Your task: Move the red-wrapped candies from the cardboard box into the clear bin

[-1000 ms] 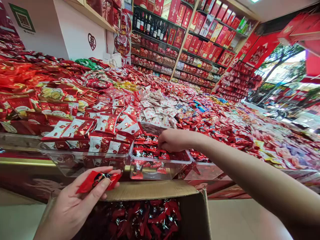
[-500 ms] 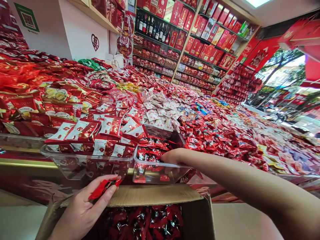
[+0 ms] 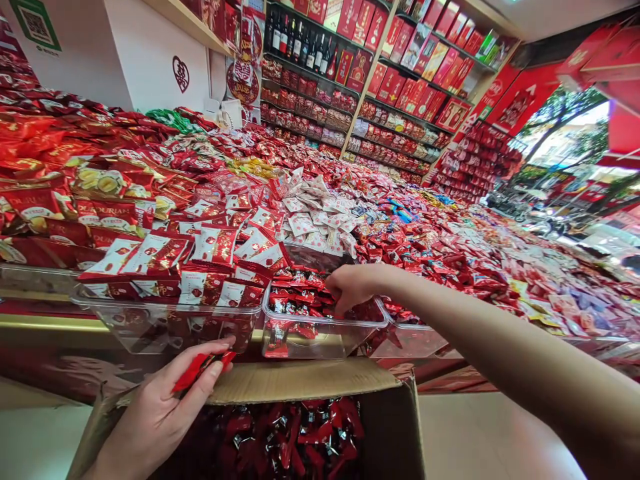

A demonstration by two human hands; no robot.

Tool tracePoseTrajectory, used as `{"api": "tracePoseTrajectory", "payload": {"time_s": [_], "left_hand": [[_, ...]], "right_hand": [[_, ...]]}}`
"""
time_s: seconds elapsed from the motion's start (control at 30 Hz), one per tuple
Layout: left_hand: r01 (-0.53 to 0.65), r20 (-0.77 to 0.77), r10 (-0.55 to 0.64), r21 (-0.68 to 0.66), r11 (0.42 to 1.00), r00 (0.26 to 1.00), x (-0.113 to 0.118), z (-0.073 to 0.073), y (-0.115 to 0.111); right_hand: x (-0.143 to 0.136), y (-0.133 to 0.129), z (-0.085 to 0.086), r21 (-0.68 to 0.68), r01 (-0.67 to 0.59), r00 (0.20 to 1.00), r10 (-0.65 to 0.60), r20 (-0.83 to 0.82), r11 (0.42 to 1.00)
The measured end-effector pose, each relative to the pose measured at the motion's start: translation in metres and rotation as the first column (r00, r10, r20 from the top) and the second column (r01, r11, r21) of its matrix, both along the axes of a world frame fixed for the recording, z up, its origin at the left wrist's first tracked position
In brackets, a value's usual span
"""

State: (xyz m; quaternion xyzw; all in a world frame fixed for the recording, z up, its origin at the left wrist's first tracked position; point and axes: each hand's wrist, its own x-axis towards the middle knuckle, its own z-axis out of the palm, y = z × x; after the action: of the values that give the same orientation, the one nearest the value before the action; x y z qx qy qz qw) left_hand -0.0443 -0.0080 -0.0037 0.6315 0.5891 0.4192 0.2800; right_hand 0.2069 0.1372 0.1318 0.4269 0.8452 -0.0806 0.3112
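Note:
My left hand (image 3: pixel 157 403) pinches a red-wrapped candy (image 3: pixel 189 375) between thumb and fingers, above the left side of an open cardboard box (image 3: pixel 310 382). Inside that box lie many dark red and black wrapped candies (image 3: pixel 295 437), partly in shadow. My right hand (image 3: pixel 356 285) is over the right part of a clear plastic bin (image 3: pixel 320 341), its fingers curled down; what they hold, if anything, is hidden. Similar red and black candies (image 3: pixel 295 297) fill the bin's left and back part, in rough rows.
Left of the bin stands another clear bin (image 3: pixel 135 333) heaped with red and white packets (image 3: pixel 155 253). White packets (image 3: pixel 315 213) are piled behind. Loose red sweets (image 3: pixel 450 273) spread to the right. Shelves with bottles (image 3: pixel 300 47) and red boxes rise at the back.
My right hand has risen a little out of the bin, and its curled fingers now show above the candies. My left hand still pinches the candy. The view has shifted slightly.

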Motion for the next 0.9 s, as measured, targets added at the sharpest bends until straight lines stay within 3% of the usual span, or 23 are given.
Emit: {"api": "tracePoseTrajectory", "payload": {"time_s": [0.07, 0.13, 0.23, 0.27, 0.37, 0.4, 0.47, 0.53, 0.6, 0.67, 0.73, 0.8, 0.9], "left_hand": [[0.029, 0.054, -0.029, 0.010, 1.000, 0.998, 0.004, 0.006, -0.003], [0.052, 0.195, -0.038, -0.068, 0.996, 0.980, 0.013, 0.014, -0.008], [0.082, 0.473, 0.043, -0.240, 0.967, 0.880, 0.036, 0.030, -0.013], [0.151, 0.561, 0.022, -0.259, 0.954, 0.827, 0.043, 0.034, -0.013], [0.273, 0.748, -0.022, -0.215, 0.938, 0.664, 0.060, 0.043, -0.010], [0.252, 0.760, -0.012, -0.201, 0.947, 0.650, 0.063, 0.045, -0.009], [0.144, 0.714, 0.045, -0.202, 0.969, 0.699, 0.062, 0.047, -0.006], [0.042, 0.617, 0.094, -0.202, 0.979, 0.781, 0.055, 0.046, -0.004], [-0.028, 0.537, 0.120, -0.176, 0.984, 0.835, 0.046, 0.042, -0.002], [-0.069, 0.497, 0.136, -0.151, 0.986, 0.857, 0.037, 0.034, 0.001], [-0.081, 0.486, 0.153, -0.167, 0.983, 0.861, 0.031, 0.024, 0.004], [-0.077, 0.442, 0.143, -0.163, 0.984, 0.886, 0.027, 0.015, 0.006], [-0.071, 0.318, 0.107, -0.122, 0.990, 0.942, 0.026, 0.010, 0.004]], "right_hand": [[0.007, -0.005, 0.026, 0.195, 0.044, 0.979, -0.003, -0.205, 0.980], [0.010, -0.015, 0.046, 0.230, 0.100, 0.886, 0.018, -0.464, 0.968], [0.003, -0.042, 0.053, -0.010, 0.017, 0.664, -0.019, -0.747, 1.000], [-0.003, -0.052, 0.050, -0.091, -0.049, 0.609, -0.042, -0.792, 0.995], [-0.017, -0.074, 0.038, -0.179, -0.192, 0.543, -0.048, -0.839, 0.965], [-0.019, -0.076, 0.035, -0.177, -0.216, 0.545, -0.032, -0.838, 0.960], [-0.017, -0.069, 0.034, -0.143, -0.196, 0.586, -0.002, -0.811, 0.970], [-0.009, -0.052, 0.032, -0.068, -0.082, 0.707, 0.010, -0.707, 0.994], [0.000, -0.032, 0.023, -0.044, 0.026, 0.874, -0.044, -0.484, 0.999], [0.003, -0.014, 0.003, -0.177, 0.090, 0.974, -0.124, -0.191, 0.980], [0.001, 0.000, -0.024, -0.293, 0.125, 0.992, -0.119, 0.038, 0.948], [-0.003, 0.008, -0.049, -0.323, 0.059, 0.986, -0.004, 0.168, 0.945], [-0.007, 0.015, -0.070, -0.337, -0.035, 0.979, 0.099, 0.175, 0.941]]}}
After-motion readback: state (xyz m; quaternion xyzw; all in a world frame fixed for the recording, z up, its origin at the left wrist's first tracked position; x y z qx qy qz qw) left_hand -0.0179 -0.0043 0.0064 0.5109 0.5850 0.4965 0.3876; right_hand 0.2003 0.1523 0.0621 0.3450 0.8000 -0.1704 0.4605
